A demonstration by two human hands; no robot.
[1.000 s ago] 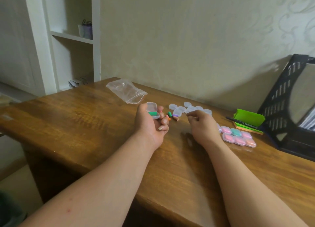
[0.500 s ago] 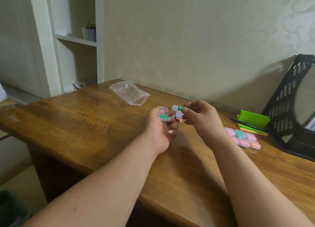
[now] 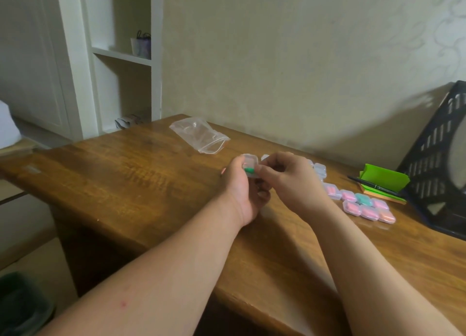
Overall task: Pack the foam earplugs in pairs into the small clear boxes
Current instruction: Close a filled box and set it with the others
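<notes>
A small clear plastic box [image 3: 250, 161] holding a green foam earplug [image 3: 249, 169] is being pinched by the left hand [image 3: 242, 194] and the right hand [image 3: 290, 181] above a glossy wooden table [image 3: 126, 184].

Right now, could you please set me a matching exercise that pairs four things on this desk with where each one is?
Things: 1 clear box; 2 zip bag; 3 filled boxes; 4 pen.
Places: A by the green pad; B in the left hand; C in rows right of the right hand; D flat, beyond both hands to the left.
Pairs: 1-B, 2-D, 3-C, 4-A.
</notes>
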